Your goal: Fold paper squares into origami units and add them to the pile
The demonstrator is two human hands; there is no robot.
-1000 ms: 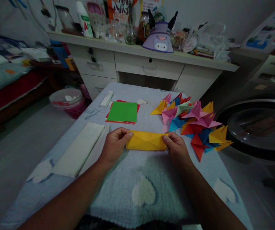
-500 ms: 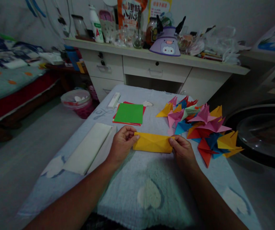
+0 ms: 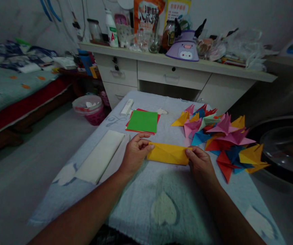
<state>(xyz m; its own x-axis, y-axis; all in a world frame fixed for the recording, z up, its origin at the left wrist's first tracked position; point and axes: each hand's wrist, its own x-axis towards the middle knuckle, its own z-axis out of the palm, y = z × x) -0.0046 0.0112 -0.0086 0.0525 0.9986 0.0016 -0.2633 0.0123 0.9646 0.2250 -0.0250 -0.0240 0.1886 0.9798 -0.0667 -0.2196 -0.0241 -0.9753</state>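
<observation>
A yellow sheet of paper, folded into a long rectangle with crease lines across it, is held level over the cloth-covered table. My left hand pinches its left end between thumb and fingers. At the other end, my right hand grips the upper right corner with the thumb on top. Beyond my left hand lies a stack of square coloured paper, green uppermost with red edges showing beneath. A heap of folded paper cranes in several colours spreads to the right of my right hand.
A folded white cloth or paper lies left of my left arm. Behind it sits a small white box. A pink bin stands on the floor. A cluttered white desk closes off the back, and a washing machine stands at the right.
The whole view has shifted, so everything appears slightly farther right. Both hands keep hold of the yellow paper, whose tilt and visible creases differ a little.
</observation>
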